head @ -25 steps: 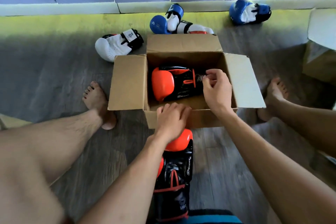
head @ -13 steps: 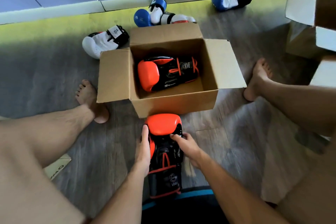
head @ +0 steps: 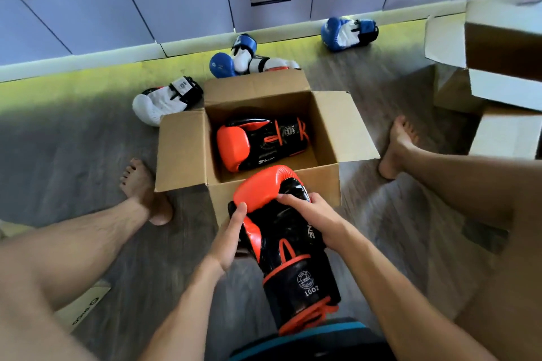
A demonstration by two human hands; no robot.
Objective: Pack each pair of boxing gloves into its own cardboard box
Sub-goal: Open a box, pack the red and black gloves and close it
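An open cardboard box (head: pixel 346 123) stands on the floor between my feet. One orange-and-black boxing glove (head: pixel 264 142) lies on its side inside it. I hold the matching orange-and-black glove (head: pixel 287 237) just in front of the box, its orange tip raised over the near wall. My left hand (head: pixel 231 236) grips its left side and my right hand (head: pixel 311 215) grips it from the right, across the top.
A white glove (head: pixel 164 99) lies left of the box. A blue-and-white glove (head: pixel 234 60) and another white glove (head: pixel 274 63) lie behind it, a blue one (head: pixel 347 34) by the lockers. More cardboard boxes (head: pixel 498 67) stand at right. My bare feet flank the box.
My right hand left the glove in the box and joined the left on the second glove. Both hands have lifted that glove off the floor toward the box's near wall.
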